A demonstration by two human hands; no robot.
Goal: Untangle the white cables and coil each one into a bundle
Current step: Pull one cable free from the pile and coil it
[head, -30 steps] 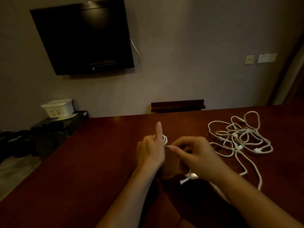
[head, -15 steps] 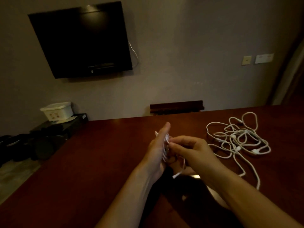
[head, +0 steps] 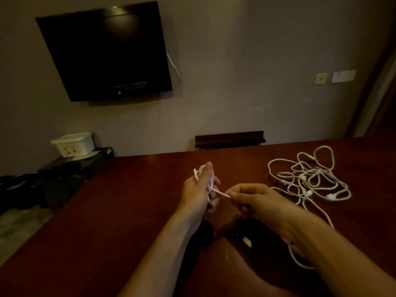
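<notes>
Above the table: both hands meet over the dark red table [head: 132, 200], near its middle, with the forearms reaching in from the near edge.
Left hand: the left hand [head: 198, 190] is raised with its back to the camera, fingers pointing up, and loops of a white cable [head: 211, 185] are wound around it; the fingers hold the coil in place.
Right hand: the right hand [head: 255, 200] pinches the free end of that cable between thumb and fingertips, just beside the left hand; a short straight length runs between the two hands.
Tangle: a loose pile of cables [head: 310, 179] lies on the table to the right of the hands, apart from them; one strand trails toward the near edge under the right forearm.
Wall: a dark television [head: 107, 54] hangs at upper left, with a thin wire at its right side; two small wall plates [head: 333, 77] sit at the right.
Left side: a white box [head: 74, 143] rests on a low dark stand [head: 81, 163] beyond the table's left edge.
</notes>
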